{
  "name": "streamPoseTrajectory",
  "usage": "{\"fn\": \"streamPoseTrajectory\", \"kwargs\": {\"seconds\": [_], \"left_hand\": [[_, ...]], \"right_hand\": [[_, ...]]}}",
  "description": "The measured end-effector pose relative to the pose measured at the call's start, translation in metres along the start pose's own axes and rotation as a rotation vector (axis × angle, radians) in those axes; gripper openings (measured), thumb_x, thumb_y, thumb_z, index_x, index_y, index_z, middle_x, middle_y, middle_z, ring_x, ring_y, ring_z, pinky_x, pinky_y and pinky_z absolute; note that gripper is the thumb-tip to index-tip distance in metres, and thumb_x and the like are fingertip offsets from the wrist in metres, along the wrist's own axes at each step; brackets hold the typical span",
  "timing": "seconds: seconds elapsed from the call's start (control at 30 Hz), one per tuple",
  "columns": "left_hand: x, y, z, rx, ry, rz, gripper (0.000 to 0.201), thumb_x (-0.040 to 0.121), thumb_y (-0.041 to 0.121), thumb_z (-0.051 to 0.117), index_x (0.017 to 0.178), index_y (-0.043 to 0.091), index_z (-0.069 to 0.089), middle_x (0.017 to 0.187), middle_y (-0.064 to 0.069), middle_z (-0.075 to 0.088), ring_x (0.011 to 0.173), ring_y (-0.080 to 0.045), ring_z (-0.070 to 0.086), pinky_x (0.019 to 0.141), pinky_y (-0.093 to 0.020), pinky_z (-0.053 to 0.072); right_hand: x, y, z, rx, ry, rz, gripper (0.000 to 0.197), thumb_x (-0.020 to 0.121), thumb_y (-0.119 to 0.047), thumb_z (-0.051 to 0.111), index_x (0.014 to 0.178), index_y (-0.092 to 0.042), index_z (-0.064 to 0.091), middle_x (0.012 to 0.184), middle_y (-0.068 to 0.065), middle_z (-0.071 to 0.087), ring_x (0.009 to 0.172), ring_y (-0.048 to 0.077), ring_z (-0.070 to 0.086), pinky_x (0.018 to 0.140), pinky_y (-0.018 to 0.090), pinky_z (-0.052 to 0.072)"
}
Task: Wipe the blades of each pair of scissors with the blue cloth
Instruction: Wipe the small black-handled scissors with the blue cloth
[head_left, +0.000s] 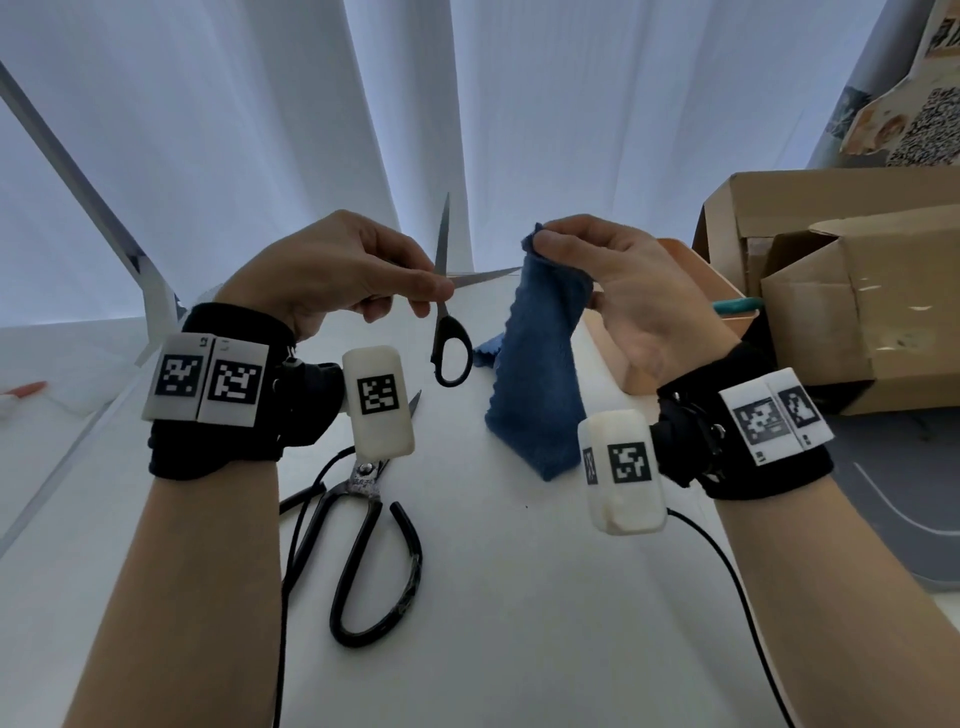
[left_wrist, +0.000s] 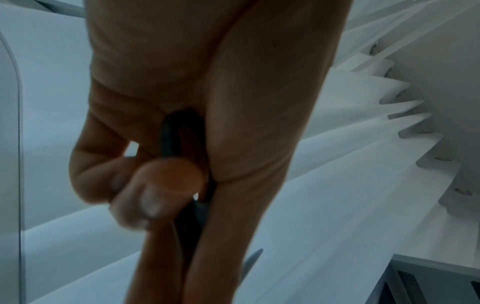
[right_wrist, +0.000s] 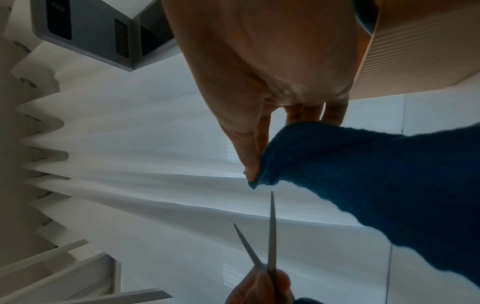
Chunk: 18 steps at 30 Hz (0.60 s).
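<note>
My left hand (head_left: 415, 291) holds a small pair of black-handled scissors (head_left: 451, 343) up over the table, pinching it near the pivot. Its blades (right_wrist: 270, 236) are spread wide, one pointing up and one to the right. One black handle loop hangs free below; the other is hidden in my palm (left_wrist: 176, 139). My right hand (head_left: 550, 241) pinches the top corner of the blue cloth (head_left: 535, 374), which hangs down to the table just right of the scissors. A larger pair of black scissors (head_left: 363, 545) lies on the white table (head_left: 519, 597) under my left wrist.
An open cardboard box (head_left: 852, 291) stands at the right, with a peach-coloured bin (head_left: 691, 291) in front of it. White curtains hang behind the table. A black cable (head_left: 748, 608) trails from my right wrist. Something orange-tipped (head_left: 26, 389) lies at the far left.
</note>
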<state>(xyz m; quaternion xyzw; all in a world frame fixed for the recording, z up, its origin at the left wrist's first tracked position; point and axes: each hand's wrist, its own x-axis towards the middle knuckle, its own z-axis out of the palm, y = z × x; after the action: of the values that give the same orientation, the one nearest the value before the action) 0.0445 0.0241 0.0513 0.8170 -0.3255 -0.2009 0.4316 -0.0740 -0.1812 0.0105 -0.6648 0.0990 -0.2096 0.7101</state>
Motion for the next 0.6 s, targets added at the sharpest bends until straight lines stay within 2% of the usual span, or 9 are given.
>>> {"fn": "streamPoseTrajectory", "kwargs": {"seconds": [0.07, 0.13, 0.27, 0.43, 0.53, 0.6], "left_hand": [[-0.001, 0.001, 0.003, 0.028, -0.031, -0.001, 0.014, 0.077, 0.027, 0.081, 0.080, 0.013, 0.078, 0.078, -0.003, 0.074, 0.050, -0.007, 0.043, 0.054, -0.016, 0.037], [-0.001, 0.003, 0.004, 0.042, -0.054, 0.001, 0.015, 0.079, 0.025, 0.080, 0.082, 0.011, 0.078, 0.081, -0.002, 0.076, 0.050, -0.007, 0.042, 0.052, -0.015, 0.036], [-0.001, 0.005, 0.007, 0.059, -0.099, 0.011, 0.017, 0.080, 0.024, 0.079, 0.085, 0.008, 0.079, 0.086, -0.003, 0.078, 0.055, -0.011, 0.038, 0.055, -0.018, 0.034], [0.001, 0.006, 0.010, 0.075, -0.121, 0.012, 0.017, 0.079, 0.023, 0.080, 0.082, 0.007, 0.078, 0.087, -0.005, 0.078, 0.058, -0.013, 0.038, 0.050, -0.015, 0.034], [0.002, 0.006, 0.011, 0.071, -0.115, 0.021, 0.015, 0.079, 0.019, 0.080, 0.082, 0.005, 0.078, 0.086, -0.007, 0.078, 0.058, -0.014, 0.037, 0.048, -0.014, 0.033], [0.003, 0.006, 0.012, 0.076, -0.117, 0.026, 0.011, 0.078, 0.017, 0.080, 0.081, 0.006, 0.078, 0.086, -0.009, 0.078, 0.058, -0.014, 0.037, 0.048, -0.014, 0.032]], "right_hand": [[0.001, -0.002, -0.001, 0.006, 0.004, -0.024, 0.004, 0.091, -0.014, 0.069, 0.095, -0.014, 0.070, 0.088, -0.003, 0.070, 0.081, 0.005, 0.065, 0.070, 0.016, 0.049], [0.003, -0.003, -0.004, 0.011, 0.025, -0.052, 0.004, 0.094, -0.015, 0.066, 0.093, -0.018, 0.068, 0.086, -0.003, 0.069, 0.078, 0.007, 0.065, 0.070, 0.019, 0.049], [0.004, -0.001, -0.006, 0.082, 0.017, -0.094, 0.009, 0.100, -0.012, 0.057, 0.096, -0.018, 0.063, 0.091, 0.002, 0.070, 0.084, 0.014, 0.067, 0.074, 0.026, 0.052], [-0.001, -0.004, 0.003, 0.105, -0.182, -0.075, 0.008, 0.101, -0.010, 0.054, 0.101, -0.013, 0.061, 0.097, 0.006, 0.068, 0.094, 0.019, 0.067, 0.089, 0.031, 0.054], [-0.009, -0.007, 0.010, -0.008, -0.344, -0.052, 0.014, 0.099, -0.002, 0.051, 0.097, -0.005, 0.065, 0.099, 0.014, 0.066, 0.098, 0.022, 0.066, 0.095, 0.029, 0.052], [-0.013, -0.008, 0.013, -0.086, -0.386, -0.029, 0.020, 0.097, -0.002, 0.050, 0.091, 0.001, 0.068, 0.094, 0.015, 0.069, 0.098, 0.022, 0.067, 0.095, 0.028, 0.052]]}}
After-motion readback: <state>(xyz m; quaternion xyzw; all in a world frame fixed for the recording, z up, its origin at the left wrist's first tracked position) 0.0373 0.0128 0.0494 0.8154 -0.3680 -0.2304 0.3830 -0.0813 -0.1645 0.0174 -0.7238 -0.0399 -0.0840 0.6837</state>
